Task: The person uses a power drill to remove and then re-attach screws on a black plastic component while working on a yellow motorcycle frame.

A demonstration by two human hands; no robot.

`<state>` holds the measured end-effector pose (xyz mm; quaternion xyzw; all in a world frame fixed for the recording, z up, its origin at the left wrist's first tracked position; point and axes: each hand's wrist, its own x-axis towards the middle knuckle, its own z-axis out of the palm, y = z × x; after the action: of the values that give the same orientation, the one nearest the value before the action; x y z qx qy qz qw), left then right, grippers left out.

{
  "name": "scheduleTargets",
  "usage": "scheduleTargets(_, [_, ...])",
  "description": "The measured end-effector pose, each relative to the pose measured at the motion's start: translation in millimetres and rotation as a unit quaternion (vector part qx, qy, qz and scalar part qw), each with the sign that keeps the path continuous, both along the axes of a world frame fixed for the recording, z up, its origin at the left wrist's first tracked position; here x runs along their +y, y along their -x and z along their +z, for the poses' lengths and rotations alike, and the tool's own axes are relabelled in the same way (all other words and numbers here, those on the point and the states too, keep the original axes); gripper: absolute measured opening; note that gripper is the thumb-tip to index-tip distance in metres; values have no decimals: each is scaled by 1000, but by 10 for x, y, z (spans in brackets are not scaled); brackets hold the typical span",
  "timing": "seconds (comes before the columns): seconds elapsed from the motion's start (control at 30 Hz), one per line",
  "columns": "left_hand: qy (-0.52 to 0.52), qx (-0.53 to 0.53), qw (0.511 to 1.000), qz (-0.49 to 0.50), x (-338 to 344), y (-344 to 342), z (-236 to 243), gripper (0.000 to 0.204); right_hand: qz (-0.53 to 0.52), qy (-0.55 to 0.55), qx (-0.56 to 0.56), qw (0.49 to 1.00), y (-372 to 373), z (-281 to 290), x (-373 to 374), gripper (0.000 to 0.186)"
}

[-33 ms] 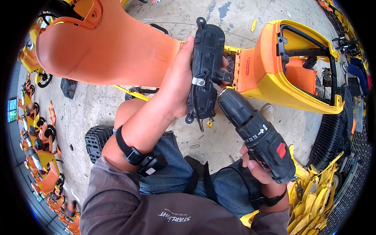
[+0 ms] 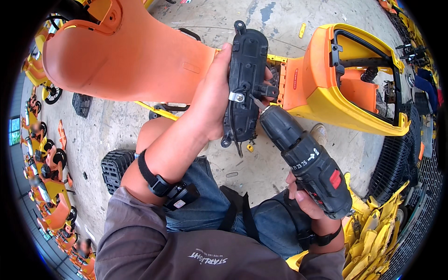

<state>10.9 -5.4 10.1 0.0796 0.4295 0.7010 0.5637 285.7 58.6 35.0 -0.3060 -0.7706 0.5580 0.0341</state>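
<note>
My left hand (image 2: pixel 212 95) is closed round a long black plastic housing (image 2: pixel 249 56) with rounded ends, held upright in front of me. A small metal clip with a screw (image 2: pixel 239 97) sits on its face, and a thin black cable (image 2: pixel 231 123) runs down its left side. My right hand (image 2: pixel 303 198) grips a black cordless drill (image 2: pixel 305 161) by its lower end; some fingers are hidden behind it. The thin bit (image 2: pixel 256 101) points up and left at the housing, close to the clip. Whether the tip touches the housing I cannot tell.
Beyond my hands lies an orange and yellow scooter body (image 2: pixel 140 56), its open yellow-rimmed end (image 2: pixel 322 93) to the right. Yellow plastic pieces (image 2: pixel 373 233) are heaped at lower right. A black plastic crate (image 2: pixel 116 169) stands by my left leg. Several orange and yellow vehicles (image 2: pixel 56 186) line the left side.
</note>
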Motion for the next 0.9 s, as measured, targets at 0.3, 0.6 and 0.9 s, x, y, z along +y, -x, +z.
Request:
scheduleTargets(0.3, [4, -16, 1000, -12, -17, -3, -19, 62, -4, 44, 27, 999, 40, -20, -29, 39])
scheduleTargets(0.6, [-1, 4, 1000, -4, -7, -27, 12, 62, 10, 66, 44, 997, 10, -43, -22, 35])
scheduleTargets(0.9, [22, 8, 1000, -1, -19, -58, 18, 64, -8, 53, 57, 997, -90, -163, -56, 47])
